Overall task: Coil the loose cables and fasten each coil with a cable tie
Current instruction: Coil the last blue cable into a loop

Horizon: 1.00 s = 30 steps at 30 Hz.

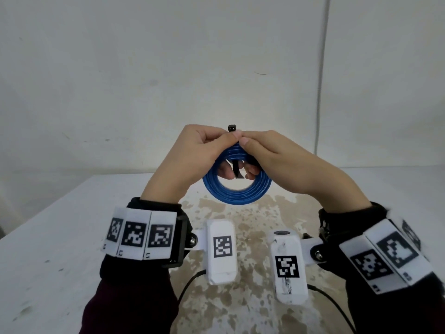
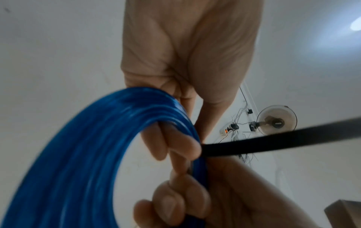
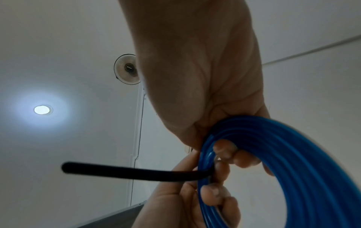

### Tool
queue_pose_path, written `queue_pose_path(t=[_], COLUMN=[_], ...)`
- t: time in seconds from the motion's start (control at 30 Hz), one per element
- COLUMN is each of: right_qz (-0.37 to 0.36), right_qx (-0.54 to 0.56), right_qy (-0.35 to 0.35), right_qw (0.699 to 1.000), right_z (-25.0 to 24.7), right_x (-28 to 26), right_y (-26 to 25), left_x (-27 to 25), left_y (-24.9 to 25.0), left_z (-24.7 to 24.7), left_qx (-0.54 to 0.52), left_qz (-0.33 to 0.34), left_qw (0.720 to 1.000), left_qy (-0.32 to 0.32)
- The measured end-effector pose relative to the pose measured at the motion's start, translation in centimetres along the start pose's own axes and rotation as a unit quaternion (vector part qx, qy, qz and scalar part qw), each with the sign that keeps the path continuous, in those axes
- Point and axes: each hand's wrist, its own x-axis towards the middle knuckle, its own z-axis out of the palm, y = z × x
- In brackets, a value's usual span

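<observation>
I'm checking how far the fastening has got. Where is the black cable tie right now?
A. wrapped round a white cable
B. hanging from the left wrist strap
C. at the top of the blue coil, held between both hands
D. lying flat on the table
C: the black cable tie sticks up above the blue coil, where the left hand and right hand meet, its strap passing down through the coil.

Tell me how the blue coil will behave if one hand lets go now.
The blue coil would probably spring open: the tie's tail hangs free, unthreaded. It looks light; pinches by left hand and right hand hold it up. Its glossy jacket may slip.
</observation>
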Motion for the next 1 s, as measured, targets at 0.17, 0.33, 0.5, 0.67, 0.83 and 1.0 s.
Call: queue_pose_path(t=[0.17,0.33,0.5,0.67,0.83,1.0], right_qz=[0.023,0.011,-0.017,0.012,-0.080,-0.132], right_qx=[0.016,0.010,-0.002,0.025,-0.039,0.041], right_qy=[-0.002,-0.018,-0.033,-0.042,0.115,0.193], right_qw=[1.000,1.000,0.999,0.999,0.989,0.971], right_z=[-0.2,-0.3,0.1,-0.7,-0.5,-0.1], right_x=[0.0,-0.3,-0.7,-0.7,-0.5,-0.1], right_y=[-0.1,-0.4,-0.7,0.1,0.0,-0.9], left_x=[0.0,0.1,-0.1,0.0,0.4,0.7], left_y=[0.1,-0.2,0.0,-0.1,-1.0,-1.5], left_z=[0.4,0.1,-0.1,0.4,0.1,0.2], left_qx=[0.020,0.049,0.084,0.039,-0.026,-0.069], left_qz=[0.000,0.011,0.032,0.033,0.008,0.001], left_qw=[1.000,0.999,0.996,0.999,0.998,0.995], left_qy=[0.003,-0.003,-0.021,0.015,0.056,0.075])
